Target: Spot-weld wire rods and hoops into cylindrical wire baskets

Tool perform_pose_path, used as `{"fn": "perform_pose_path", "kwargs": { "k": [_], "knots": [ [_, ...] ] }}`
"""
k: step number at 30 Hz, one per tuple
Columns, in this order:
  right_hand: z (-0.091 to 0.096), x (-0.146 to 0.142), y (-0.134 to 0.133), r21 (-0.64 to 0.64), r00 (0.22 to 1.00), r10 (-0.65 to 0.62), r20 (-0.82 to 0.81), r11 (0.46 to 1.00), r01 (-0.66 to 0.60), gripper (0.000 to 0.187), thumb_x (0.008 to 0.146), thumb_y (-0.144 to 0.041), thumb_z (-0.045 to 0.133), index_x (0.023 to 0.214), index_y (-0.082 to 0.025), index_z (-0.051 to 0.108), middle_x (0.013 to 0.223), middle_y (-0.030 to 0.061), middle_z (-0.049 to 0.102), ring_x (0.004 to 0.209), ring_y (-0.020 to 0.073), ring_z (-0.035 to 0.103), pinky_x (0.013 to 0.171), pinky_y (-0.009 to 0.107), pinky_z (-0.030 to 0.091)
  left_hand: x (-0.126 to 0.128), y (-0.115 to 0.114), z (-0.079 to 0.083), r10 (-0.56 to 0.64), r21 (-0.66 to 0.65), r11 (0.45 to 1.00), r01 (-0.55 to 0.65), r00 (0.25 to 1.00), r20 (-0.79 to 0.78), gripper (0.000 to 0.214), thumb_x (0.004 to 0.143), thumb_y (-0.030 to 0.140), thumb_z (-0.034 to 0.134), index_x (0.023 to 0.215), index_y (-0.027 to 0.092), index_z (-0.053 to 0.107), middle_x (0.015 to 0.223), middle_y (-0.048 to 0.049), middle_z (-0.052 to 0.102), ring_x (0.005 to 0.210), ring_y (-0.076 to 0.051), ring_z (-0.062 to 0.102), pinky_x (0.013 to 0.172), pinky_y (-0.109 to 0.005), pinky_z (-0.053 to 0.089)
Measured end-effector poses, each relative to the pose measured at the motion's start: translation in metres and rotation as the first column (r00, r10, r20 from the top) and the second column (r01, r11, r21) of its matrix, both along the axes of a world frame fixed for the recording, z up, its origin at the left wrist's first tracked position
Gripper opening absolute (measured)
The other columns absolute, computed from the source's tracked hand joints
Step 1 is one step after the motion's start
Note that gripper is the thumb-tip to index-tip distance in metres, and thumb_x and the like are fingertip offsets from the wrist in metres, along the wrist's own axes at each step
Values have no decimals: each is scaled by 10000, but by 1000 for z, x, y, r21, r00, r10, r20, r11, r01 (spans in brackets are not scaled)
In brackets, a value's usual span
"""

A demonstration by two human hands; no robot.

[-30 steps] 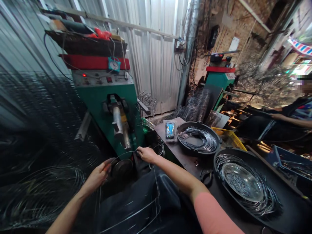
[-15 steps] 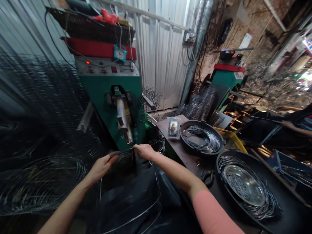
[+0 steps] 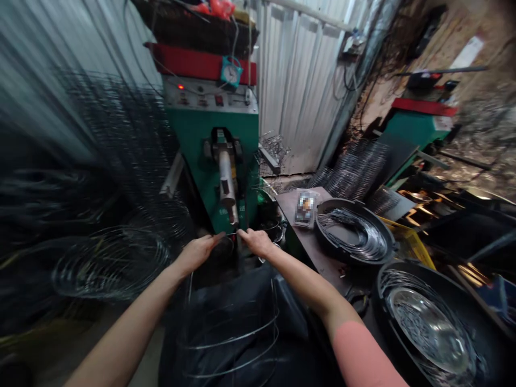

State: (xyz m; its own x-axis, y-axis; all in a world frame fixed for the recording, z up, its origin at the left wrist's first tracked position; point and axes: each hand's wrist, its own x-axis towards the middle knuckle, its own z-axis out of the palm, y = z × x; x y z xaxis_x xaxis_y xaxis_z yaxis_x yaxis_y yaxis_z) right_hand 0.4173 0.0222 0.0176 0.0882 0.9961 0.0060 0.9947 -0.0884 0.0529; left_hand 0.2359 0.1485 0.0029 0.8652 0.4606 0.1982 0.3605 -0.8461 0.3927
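Observation:
A round wire frame (image 3: 237, 339) of thin metal rings and uprights hangs over my dark apron, its far end reaching up to my hands. My left hand (image 3: 198, 252) pinches wire at the left, just below the tip of the green machine (image 3: 209, 121). To the right, my right hand (image 3: 257, 242) is closed on the same frame's wire, close beside the machine's lower electrode (image 3: 234, 215). The metal arm (image 3: 226, 174) of the machine points down between my hands. Dimness and my fingers hide the exact contact point.
On the table (image 3: 288, 201) at right lie a phone (image 3: 305, 208), a black tray (image 3: 322, 242) of wire rings and a larger black tray (image 3: 381, 306) holding a metal bowl (image 3: 403, 293) of small pieces. Wire racks (image 3: 133, 129) and a wire coil (image 3: 108, 269) stand left.
The camera view has swung left, so the machine and table appear further right. My hands remain under the electrode, now closer together, and more of the wire frame shows.

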Motion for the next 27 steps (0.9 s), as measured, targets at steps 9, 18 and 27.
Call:
{"fn": "perform_pose_path", "kwargs": {
  "k": [9, 18, 27],
  "knots": [
    [5, 1, 9, -54, 999, -24, 35, 998, 26, 372, 902, -160, 269, 1242, -244, 395, 1010, 116, 598, 877, 209, 623, 672, 283, 464, 6, 2, 5, -18, 76, 997, 21, 999, -32, 432, 847, 169, 307, 1225, 189, 514, 826, -62, 619, 734, -153, 579, 693, -258, 438],
    [9, 27, 27, 27, 993, -21, -119, 999, 24, 299, 938, -322, 293, 1148, -235, 486, 1009, 58, 640, 913, 176, 606, 702, 234, 416, 14, 19, 10, 45, 28, 999, -46, 999, 21, 393, 841, 188, 352, 1182, 170, 546, 756, -39, 656, 692, -135, 596, 649, -227, 421],
    [-7, 16, 17, -110, 999, -7, -54, 994, 1, 414, 918, -198, 256, 1323, -224, 340, 1062, 117, 603, 925, 203, 604, 740, 270, 436, 3, 8, 3, 70, -21, 997, -73, 993, -97, 366, 858, 247, 345, 1140, 189, 572, 837, -57, 685, 759, -163, 626, 634, -226, 409]
  ]
}}
